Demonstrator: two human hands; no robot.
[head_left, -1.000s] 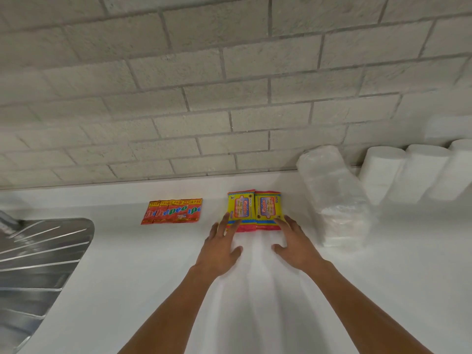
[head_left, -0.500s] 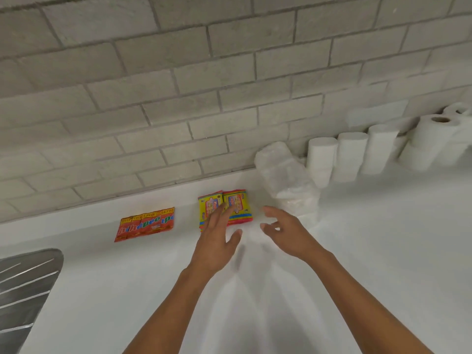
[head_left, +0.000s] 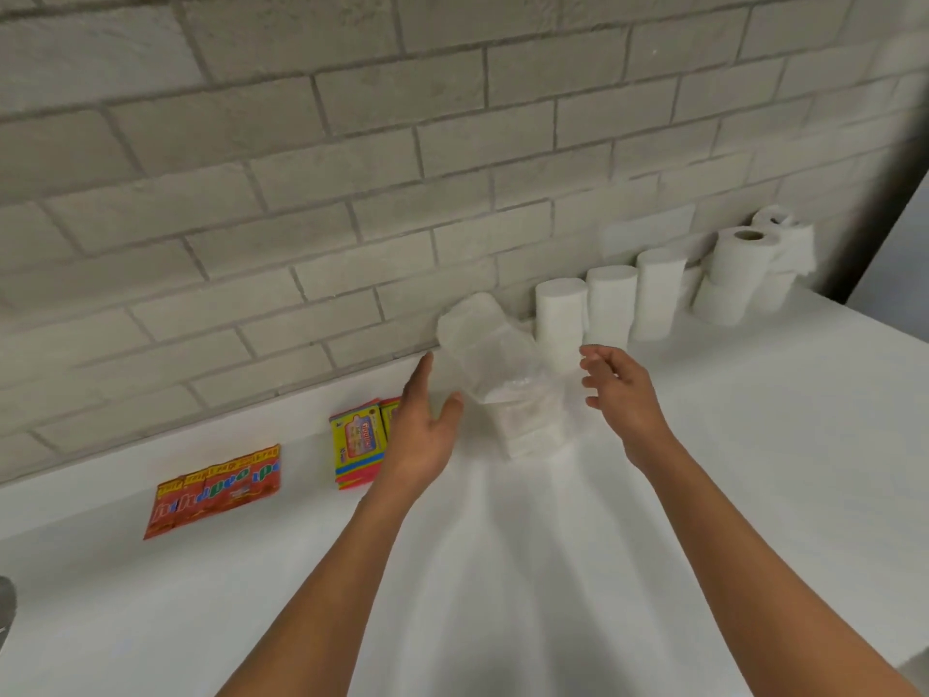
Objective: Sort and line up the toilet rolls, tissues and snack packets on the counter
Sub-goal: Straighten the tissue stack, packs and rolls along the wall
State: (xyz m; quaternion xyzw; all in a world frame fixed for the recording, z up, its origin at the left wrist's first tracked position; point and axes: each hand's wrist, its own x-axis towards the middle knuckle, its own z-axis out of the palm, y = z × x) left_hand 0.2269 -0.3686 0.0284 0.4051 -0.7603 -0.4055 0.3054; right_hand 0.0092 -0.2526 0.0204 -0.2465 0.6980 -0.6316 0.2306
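Both hands have left the yellow snack packets [head_left: 358,447] and moved right to flank the plastic-wrapped tissue stack [head_left: 502,369]. On the counter [head_left: 502,570], the red snack packets [head_left: 213,490] lie leftmost near the wall. The left hand [head_left: 420,435], fingers straight and spread, hides part of the yellow packets; whether it touches the stack is unclear. The right hand [head_left: 621,394] hovers loosely open, holding nothing. Upright toilet rolls [head_left: 608,304] line the wall, washed out.
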